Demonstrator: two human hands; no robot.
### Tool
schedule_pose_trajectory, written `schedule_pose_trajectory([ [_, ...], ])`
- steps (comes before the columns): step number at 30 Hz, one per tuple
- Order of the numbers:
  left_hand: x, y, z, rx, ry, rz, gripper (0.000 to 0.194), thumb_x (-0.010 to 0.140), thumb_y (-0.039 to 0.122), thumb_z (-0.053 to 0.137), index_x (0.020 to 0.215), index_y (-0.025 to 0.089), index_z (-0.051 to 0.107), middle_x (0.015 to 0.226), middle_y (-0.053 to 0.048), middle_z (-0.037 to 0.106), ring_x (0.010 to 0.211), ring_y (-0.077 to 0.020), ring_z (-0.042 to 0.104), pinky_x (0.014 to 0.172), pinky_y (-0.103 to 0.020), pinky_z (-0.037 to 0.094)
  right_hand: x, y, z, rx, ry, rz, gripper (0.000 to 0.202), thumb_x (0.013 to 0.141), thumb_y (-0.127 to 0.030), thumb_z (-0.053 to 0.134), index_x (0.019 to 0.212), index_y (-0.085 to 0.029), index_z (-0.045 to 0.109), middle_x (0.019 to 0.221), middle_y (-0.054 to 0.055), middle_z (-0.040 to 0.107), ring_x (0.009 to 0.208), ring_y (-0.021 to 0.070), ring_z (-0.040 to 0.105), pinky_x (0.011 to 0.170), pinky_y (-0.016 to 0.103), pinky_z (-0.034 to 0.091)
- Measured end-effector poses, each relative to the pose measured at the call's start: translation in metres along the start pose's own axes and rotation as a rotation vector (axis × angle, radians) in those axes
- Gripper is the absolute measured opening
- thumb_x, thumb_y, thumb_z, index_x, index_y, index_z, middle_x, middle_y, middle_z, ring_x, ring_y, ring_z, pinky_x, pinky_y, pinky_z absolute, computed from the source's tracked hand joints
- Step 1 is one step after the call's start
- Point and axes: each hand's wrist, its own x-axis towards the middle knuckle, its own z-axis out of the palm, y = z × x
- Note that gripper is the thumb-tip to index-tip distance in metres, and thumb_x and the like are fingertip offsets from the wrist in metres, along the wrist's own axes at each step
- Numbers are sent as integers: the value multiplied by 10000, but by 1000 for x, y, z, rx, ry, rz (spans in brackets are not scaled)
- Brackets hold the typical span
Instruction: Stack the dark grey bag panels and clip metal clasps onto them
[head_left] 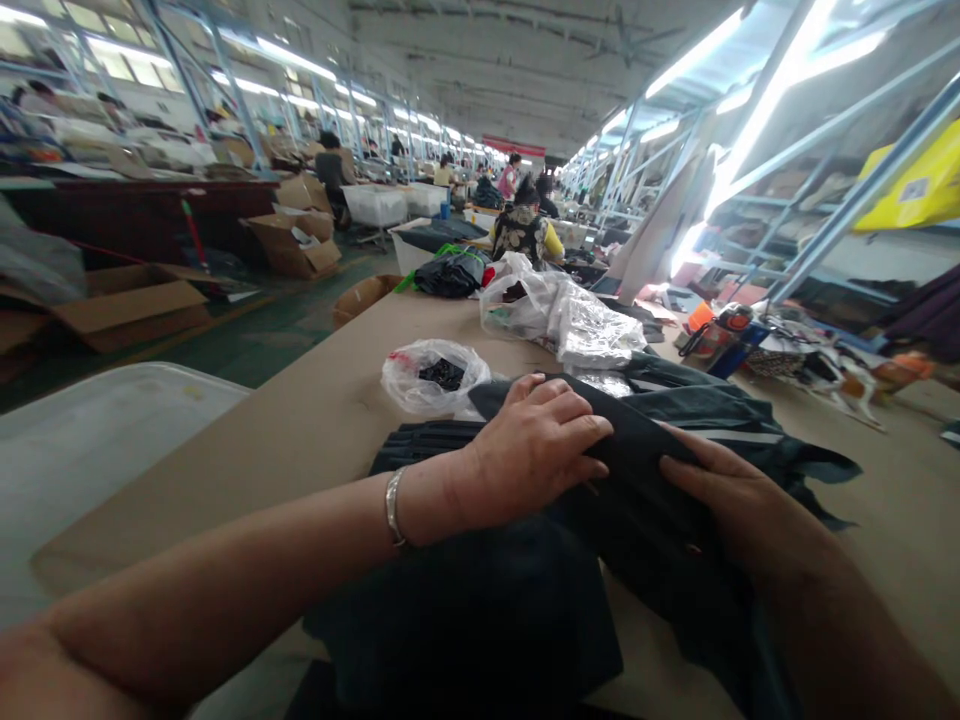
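A dark garment (637, 470) is stretched between my two hands above the table, and its kind cannot be made out. My left hand (536, 445), with a silver bracelet at the wrist, lies over its upper part with bent fingers pressed on the cloth. On the other side, my right hand (727, 490) pinches the garment's edge between thumb and fingers. More dark cloth (465, 610) hangs below my left forearm. Just behind lie a folded dark stack (427, 440) and dark green garments (697, 400) with a pale stripe.
A clear plastic bag (435, 375) with black pieces sits on the brown table (315, 430). Farther back lie more plastic bags (577, 315) and a black bundle (450, 272). A white bin (97, 440) stands left, near cardboard boxes (135, 305). A person (525, 230) sits beyond the table.
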Motion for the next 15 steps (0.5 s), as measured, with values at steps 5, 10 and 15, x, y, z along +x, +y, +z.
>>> schedule_pose_trajectory([
  [5, -11, -2, -3, -307, -120, -50, 195, 879, 290, 544, 994, 135, 571, 930, -77, 561, 833, -171, 520, 784, -310, 417, 4, -3, 6, 2, -80, 29, 665, 754, -428, 608, 1372, -263, 426, 1066, 66, 671, 883, 264, 656, 770, 416, 522],
  [10, -12, 2, -19, -243, -177, -66, 75, 864, 199, 525, 819, 140, 534, 865, -51, 530, 760, -147, 485, 693, -262, 386, 3, -14, -7, -877, 128, -400, 525, 816, -426, 485, 1301, -230, 517, 1091, 84, 650, 959, 290, 616, 839, 480, 480],
  [15, 5, 14, -60, 12, -129, -18, 90, 867, 200, 480, 879, 162, 561, 777, 5, 511, 711, -128, 484, 654, -243, 319, -31, -49, 8, -1405, 354, -966, 436, 907, -383, 428, 1342, -364, 436, 1266, 9, 548, 1196, 258, 477, 1058, 451, 335],
])
